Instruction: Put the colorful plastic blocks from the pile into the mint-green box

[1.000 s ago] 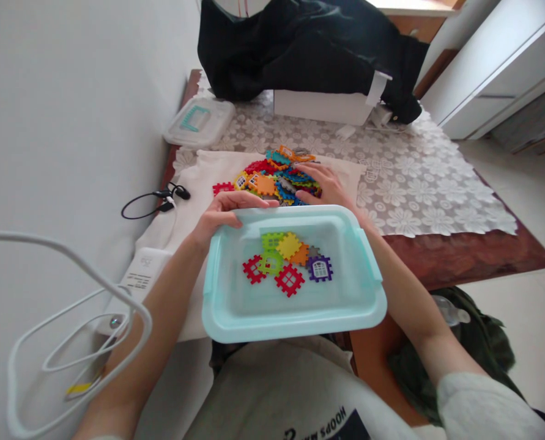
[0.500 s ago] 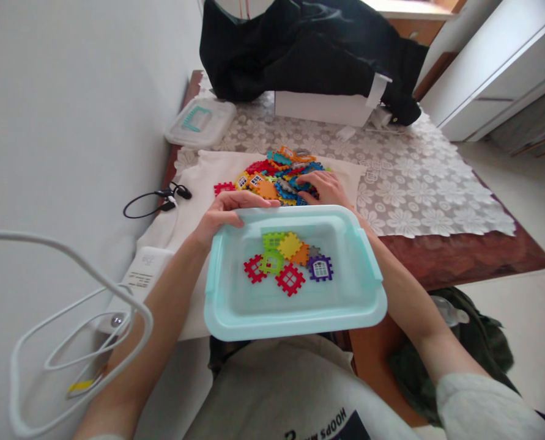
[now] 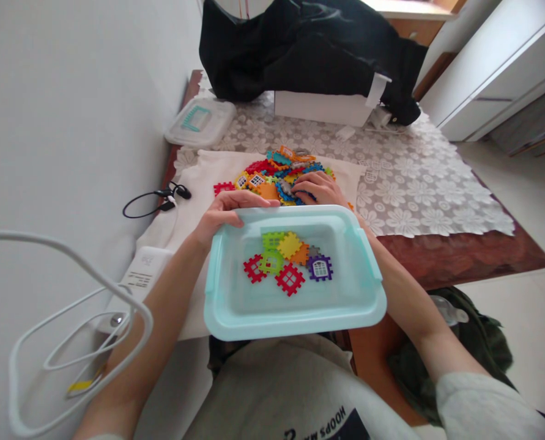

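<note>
My left hand (image 3: 226, 211) grips the far left rim of a light teal plastic tub (image 3: 263, 321), thumb and fingers closed on it. Inside the tub lie several interlocking plastic tiles, among them a red tile (image 3: 290, 279), a purple tile with a white window (image 3: 320, 267), a yellow tile (image 3: 290, 245) and a green tile (image 3: 271, 263). Beyond the tub, my right hand (image 3: 320, 188) is at the right side of a mixed pile of tiles (image 3: 267, 187). Its fingers curl down over blue pieces; what lies under the fingertips is partly hidden.
A pale cloth (image 3: 194, 174) lies under the pile, on a table with a lace cover (image 3: 419, 183). To the left are black earphones (image 3: 162, 198), a clear lid (image 3: 201, 122) and a white cable (image 3: 79, 263). At the back, black fabric (image 3: 300, 55) drapes over a white box (image 3: 322, 109).
My right hand has shifted slightly left within the pile and its fingers have curled in more. The left hand, the tub and the tiles inside look unchanged.
</note>
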{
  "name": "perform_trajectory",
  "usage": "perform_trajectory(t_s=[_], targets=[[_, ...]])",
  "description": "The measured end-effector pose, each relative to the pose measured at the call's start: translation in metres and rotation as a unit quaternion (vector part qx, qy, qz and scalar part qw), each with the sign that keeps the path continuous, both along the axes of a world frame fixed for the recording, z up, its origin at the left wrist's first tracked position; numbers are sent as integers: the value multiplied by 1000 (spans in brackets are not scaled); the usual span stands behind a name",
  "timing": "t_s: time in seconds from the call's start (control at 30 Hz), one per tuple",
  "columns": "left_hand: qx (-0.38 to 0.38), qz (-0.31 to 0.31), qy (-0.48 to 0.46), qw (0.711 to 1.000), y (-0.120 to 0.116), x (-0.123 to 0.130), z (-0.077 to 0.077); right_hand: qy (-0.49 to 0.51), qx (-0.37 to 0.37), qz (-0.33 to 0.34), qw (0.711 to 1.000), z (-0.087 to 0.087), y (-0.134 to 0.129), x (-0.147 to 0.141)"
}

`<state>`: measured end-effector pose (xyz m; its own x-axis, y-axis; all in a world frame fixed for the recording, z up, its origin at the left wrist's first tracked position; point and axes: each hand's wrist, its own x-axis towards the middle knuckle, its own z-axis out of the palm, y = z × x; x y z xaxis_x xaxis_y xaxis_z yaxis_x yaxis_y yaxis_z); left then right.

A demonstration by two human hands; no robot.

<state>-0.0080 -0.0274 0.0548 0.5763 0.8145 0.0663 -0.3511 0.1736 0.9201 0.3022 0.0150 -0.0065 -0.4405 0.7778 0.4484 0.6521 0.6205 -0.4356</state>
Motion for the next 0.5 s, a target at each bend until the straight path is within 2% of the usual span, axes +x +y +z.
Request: perform_trajectory(t_s=[0.27, 0.5], targets=[[-7, -17, -11, 1000, 3, -3, -5, -28, -27, 14, 999, 4, -7, -5], [24, 12, 12, 1000, 0, -1, -5, -15, -16, 27, 999, -1, -4, -5]])
